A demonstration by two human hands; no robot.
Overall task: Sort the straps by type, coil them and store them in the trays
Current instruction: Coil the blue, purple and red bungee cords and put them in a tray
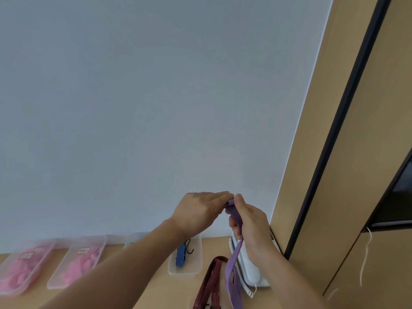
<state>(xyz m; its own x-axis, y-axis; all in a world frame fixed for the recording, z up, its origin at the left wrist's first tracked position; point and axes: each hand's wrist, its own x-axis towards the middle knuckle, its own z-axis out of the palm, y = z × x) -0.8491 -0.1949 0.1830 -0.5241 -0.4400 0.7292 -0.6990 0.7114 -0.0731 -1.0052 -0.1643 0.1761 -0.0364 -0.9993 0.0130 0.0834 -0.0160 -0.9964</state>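
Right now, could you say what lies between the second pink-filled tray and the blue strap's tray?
Head view: another clear tray, mostly hidden behind the left forearm.

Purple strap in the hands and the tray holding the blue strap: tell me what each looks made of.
The purple strap is probably woven elastic webbing, matte, with fine lengthwise stripes; it hangs limp and bends softly between the left hand and right hand. The tray seems frosted translucent plastic, judging by its milky, half-see-through walls and rounded moulded rim around the blue strap.
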